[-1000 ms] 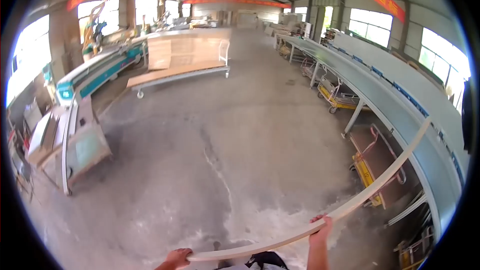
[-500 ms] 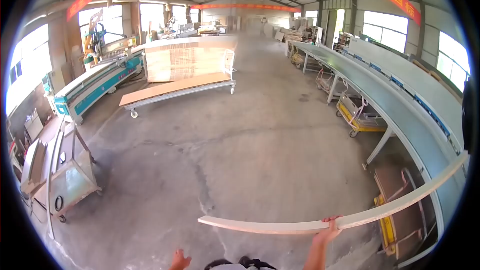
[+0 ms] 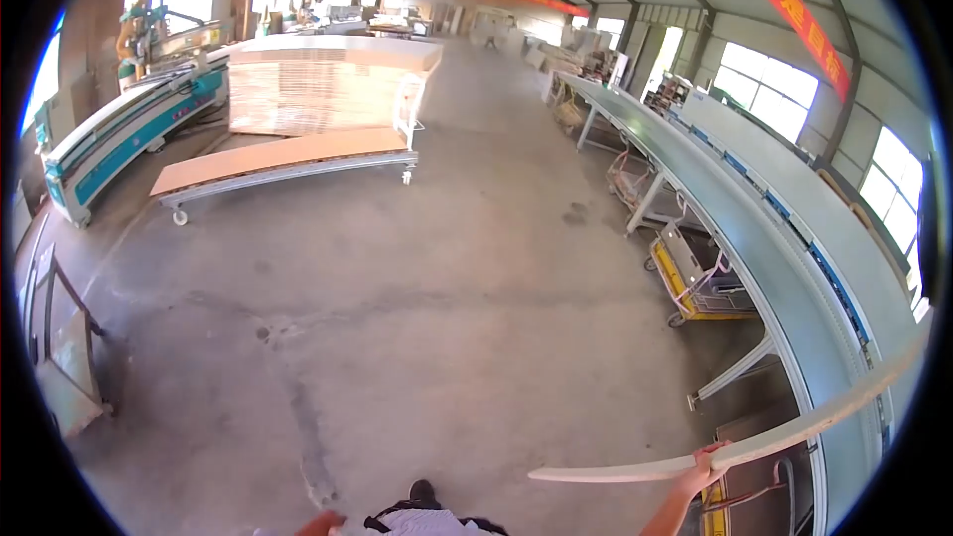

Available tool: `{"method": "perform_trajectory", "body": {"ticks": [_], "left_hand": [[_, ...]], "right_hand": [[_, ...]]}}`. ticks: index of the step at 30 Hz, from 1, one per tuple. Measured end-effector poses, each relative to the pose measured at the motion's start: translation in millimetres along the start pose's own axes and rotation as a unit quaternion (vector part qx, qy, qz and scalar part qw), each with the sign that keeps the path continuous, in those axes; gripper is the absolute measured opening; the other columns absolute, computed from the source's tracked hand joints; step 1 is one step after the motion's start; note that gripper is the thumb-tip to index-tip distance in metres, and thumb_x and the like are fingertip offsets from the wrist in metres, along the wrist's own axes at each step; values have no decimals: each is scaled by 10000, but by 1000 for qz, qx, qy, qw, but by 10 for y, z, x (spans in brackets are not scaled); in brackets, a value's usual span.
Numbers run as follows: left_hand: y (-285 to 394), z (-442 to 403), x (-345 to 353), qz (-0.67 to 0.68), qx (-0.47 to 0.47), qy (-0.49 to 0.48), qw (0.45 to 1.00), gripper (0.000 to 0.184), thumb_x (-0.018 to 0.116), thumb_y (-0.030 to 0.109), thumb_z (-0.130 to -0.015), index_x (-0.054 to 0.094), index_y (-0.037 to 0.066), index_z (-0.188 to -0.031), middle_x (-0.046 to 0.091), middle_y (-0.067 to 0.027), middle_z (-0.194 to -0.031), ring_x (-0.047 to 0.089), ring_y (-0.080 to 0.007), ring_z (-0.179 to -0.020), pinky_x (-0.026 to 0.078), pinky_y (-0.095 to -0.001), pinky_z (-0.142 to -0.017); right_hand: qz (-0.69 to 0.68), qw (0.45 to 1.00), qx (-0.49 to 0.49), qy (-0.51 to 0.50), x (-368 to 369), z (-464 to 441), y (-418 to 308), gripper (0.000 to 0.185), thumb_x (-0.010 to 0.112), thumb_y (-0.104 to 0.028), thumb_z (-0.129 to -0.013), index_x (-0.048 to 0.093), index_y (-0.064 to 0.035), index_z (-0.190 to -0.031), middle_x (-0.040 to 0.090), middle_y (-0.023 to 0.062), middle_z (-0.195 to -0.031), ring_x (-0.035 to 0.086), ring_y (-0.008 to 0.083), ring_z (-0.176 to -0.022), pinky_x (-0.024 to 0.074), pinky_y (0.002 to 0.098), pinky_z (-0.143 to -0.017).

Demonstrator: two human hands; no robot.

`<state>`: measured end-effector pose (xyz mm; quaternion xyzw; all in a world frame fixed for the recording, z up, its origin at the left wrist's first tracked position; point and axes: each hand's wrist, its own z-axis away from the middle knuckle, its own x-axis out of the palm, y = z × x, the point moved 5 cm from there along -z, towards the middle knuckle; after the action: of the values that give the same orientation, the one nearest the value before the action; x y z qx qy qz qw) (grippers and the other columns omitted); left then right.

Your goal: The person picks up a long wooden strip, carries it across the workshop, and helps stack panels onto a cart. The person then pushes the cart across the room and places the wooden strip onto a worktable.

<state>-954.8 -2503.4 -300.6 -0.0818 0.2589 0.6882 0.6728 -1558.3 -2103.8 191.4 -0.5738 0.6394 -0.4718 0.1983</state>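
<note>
My right hand [image 3: 707,467] was wrapped around the strip [image 3: 774,441], low on the right, gripping it nearer its left end than its far end. That left end stuck out over the bare floor [image 3: 447,288], in front of me and to the right of my shoe [image 3: 422,491]. From my fist the strip ran up to the right, looking bowed, and crossed in front of the bench [image 3: 740,248]; I could not tell whether it touched the bench. My left hand [image 3: 323,524] was at the bottom edge, blurred and partly cut off, well apart from the strip, and I could not tell whether its fingers were curled or spread.

Below my right hand showed the yellow edge of a cart [image 3: 715,514], and farther along, partly under the bench, stood another cart, the loaded one [image 3: 695,273]. Ahead on the left a low trolley [image 3: 288,161] stood in front of a stack [image 3: 318,94] of panels, with a teal-and-white machine [image 3: 139,139] to the left of both.
</note>
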Motion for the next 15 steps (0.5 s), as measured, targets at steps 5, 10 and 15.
{"method": "perform_trajectory", "body": {"ticks": [5,10,15], "left_hand": [[3428,-1227,-2370,34,169,39,984,342,429,328,-907,657,84,-984,647,-163,-1015,608,-294,-977,468,-481,-820],[6414,-1907,-4263,34,373,157,914,308,465,339,-917,571,69,-1019,613,-77,-949,577,-217,-880,464,-391,-804],[7151,-3465,-4861,120,257,136,949,191,531,282,-873,573,96,-891,593,-46,-797,557,-168,-741,468,-371,-670]], "right_hand": [[21,996,-29,-83,1223,-642,609,566,517,-51,-635,437,-19,-1194,455,5,-865,431,103,-731,383,221,-645],[62,992,-24,-103,2950,-828,2050,519,535,-69,-591,455,-23,-1101,444,25,-811,425,128,-703,382,256,-625],[148,964,62,-213,5024,-1333,3575,306,629,-65,-688,505,-29,-965,516,31,-790,520,168,-708,452,302,-604]]}}
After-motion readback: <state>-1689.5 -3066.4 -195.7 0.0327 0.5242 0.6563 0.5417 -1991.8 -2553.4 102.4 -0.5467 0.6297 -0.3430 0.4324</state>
